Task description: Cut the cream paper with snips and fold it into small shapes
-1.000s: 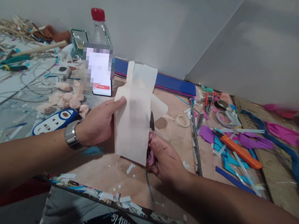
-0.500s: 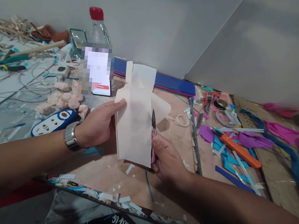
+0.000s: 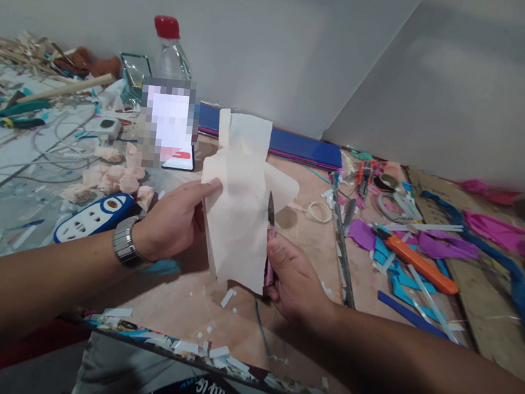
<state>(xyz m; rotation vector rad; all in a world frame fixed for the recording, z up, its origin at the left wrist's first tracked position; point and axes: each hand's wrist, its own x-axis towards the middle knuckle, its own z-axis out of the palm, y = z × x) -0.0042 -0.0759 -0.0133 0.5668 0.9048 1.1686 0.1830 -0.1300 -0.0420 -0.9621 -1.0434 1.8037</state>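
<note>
My left hand (image 3: 179,217) pinches the left edge of a cream sheet of paper (image 3: 238,219), thumb on top and fingers behind. The sheet is layered or folded, and its upper part stands up above the table. In my right hand (image 3: 294,274) is a pair of scissors (image 3: 271,238) with pink handles, gripped at the sheet's right edge. One dark blade shows in front of the paper; the other blade is hidden. A rounded cream flap (image 3: 282,185) sticks out to the right behind the sheet.
A phone (image 3: 169,126) leans against a red-capped bottle (image 3: 172,52) at the back. Left are a blue-white power strip (image 3: 94,218), peach paper flowers (image 3: 111,176) and pliers (image 3: 17,113). A tape ring (image 3: 319,212) and an orange cutter (image 3: 416,261) lie right.
The sheet's lower part has bent and creased slightly, with its bottom left corner shifted a little to the right. Both hands keep their holds almost in place.
</note>
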